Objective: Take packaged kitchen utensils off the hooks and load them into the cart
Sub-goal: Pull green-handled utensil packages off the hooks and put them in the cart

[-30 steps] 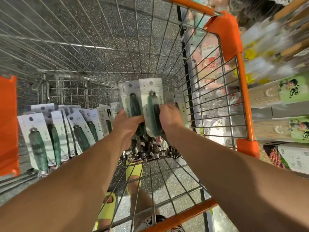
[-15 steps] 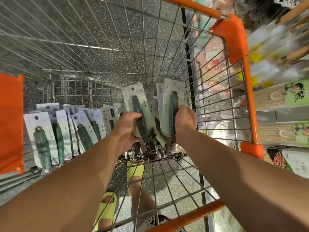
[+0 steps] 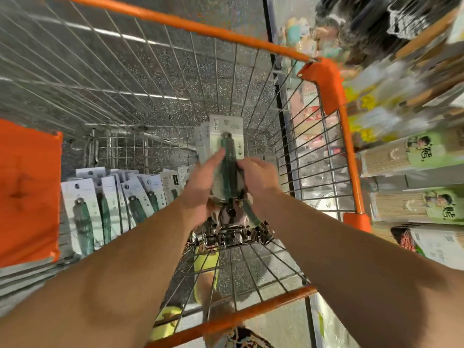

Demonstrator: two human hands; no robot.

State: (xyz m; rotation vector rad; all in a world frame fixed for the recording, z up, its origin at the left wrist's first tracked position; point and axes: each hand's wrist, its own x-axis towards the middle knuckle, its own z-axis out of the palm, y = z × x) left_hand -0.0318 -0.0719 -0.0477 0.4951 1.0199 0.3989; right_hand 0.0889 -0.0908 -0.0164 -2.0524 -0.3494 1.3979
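Both hands meet low inside the wire-mesh shopping cart with orange plastic trim [image 3: 329, 81], gathered around a bundle of white-carded utensil packs with dark green handles [image 3: 227, 156]. The left hand [image 3: 200, 189] lies along the bundle's left side with its fingers nearly straight, pressed flat against the cards; the right hand [image 3: 258, 177] curls its fingers round the right edge and grips it. The packs stand roughly upright, their shiny metal ends [image 3: 233, 229] down near the cart's wire floor, though motion blur makes it hard to say whether those ends touch it. To the left, a row of matching green-handled packs [image 3: 110, 204] already leans in the cart, just beside a flat orange panel [image 3: 27, 192] on the cart's left wall. Both forearms cross the cart's near orange rail and hide much of the basket floor. Beyond the right wall are store shelves with rolled bamboo mats in green-labelled wrappers [image 3: 411, 156], blurred. A yellow sandal [image 3: 206, 262] shows through the mesh below.
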